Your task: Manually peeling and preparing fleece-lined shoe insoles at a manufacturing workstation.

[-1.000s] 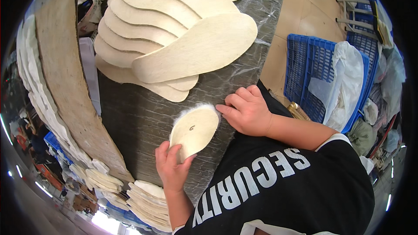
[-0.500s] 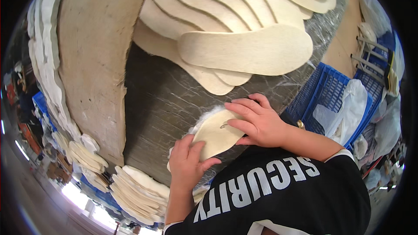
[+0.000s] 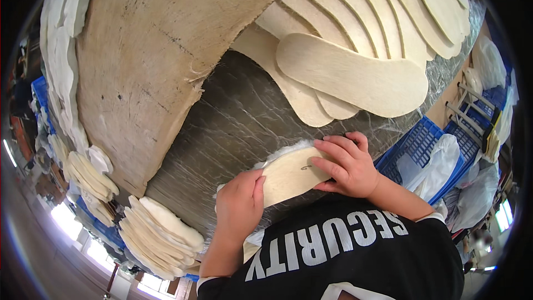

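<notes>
Close to my body, my left hand (image 3: 240, 203) grips one end of a cream insole (image 3: 288, 180), its thumb lying on the pale face. At the other end, my right hand (image 3: 350, 166) holds it with the fingers on top. White fleece (image 3: 288, 148) shows along the insole's far edge, and a small dark mark is on its face. Beyond my hands a row of fanned, overlapping insoles (image 3: 344, 8) covers the far side of the dark, plastic-wrapped table (image 3: 233, 116). Another insole (image 3: 355, 72) lies crosswise over their near ends.
A worn brown board (image 3: 144, 50) lies on the left, with white fleece pieces (image 3: 61, 50) beyond its edge. Stacked insoles (image 3: 155, 239) sit at the lower left. On the right are a blue crate (image 3: 391, 147) with plastic bags (image 3: 441, 161) and a metal stepladder (image 3: 472, 111).
The view has turned, so the board and fanned insoles appear rotated and further right. Both hands keep hold of the insole; my left hand now covers more of its end, which looks flatter.
</notes>
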The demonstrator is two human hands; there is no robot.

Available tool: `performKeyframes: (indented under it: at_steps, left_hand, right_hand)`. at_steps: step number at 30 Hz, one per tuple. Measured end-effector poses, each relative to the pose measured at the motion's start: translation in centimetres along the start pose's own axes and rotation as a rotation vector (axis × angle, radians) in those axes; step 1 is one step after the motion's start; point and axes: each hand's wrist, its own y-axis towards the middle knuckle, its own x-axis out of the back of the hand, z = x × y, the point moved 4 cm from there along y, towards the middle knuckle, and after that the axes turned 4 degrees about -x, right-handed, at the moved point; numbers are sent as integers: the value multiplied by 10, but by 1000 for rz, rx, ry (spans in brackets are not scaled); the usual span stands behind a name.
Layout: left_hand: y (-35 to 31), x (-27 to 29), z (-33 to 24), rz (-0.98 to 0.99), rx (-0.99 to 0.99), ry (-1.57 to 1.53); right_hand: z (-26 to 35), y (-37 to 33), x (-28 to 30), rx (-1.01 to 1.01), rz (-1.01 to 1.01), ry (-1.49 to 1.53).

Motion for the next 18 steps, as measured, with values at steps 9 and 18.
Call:
performKeyframes:
  at_steps: [9,18]
  left_hand:
    - [9,-2,-1,13,-10,31]
    - [6,-7,-7,-65,-22,74]
  right_hand:
    - [0,-2,-1,-3,9,-42]
    - [9,5,4,-29,94,-5]
